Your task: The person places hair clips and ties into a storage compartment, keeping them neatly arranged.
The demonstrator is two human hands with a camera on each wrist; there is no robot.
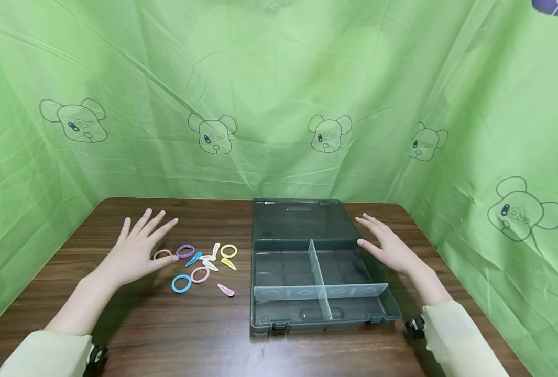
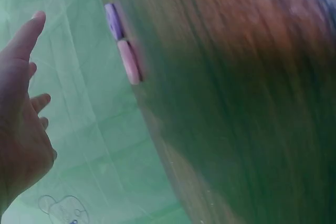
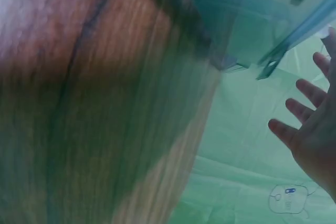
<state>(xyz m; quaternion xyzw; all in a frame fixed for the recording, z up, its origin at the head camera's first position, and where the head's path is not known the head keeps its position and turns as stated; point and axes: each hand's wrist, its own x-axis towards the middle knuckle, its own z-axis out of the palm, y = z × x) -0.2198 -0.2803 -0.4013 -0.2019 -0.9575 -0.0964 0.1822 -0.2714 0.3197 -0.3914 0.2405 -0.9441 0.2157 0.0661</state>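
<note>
My left hand hovers with spread fingers over the left of the table, beside a loose group of hair ties and snap clips. A pinkish-beige hair tie lies partly hidden by its thumb. Around it are a purple hair tie, a blue one, a pink one and a yellow one. Among them lie a blue clip, a yellow clip, a pink clip and several white clips. My right hand, fingers extended, is at the right side of a dark translucent box.
The box's lid lies folded back toward the far edge. Pale dividers split its inside into compartments. Green cloth with bear drawings hangs behind and beside the wooden table.
</note>
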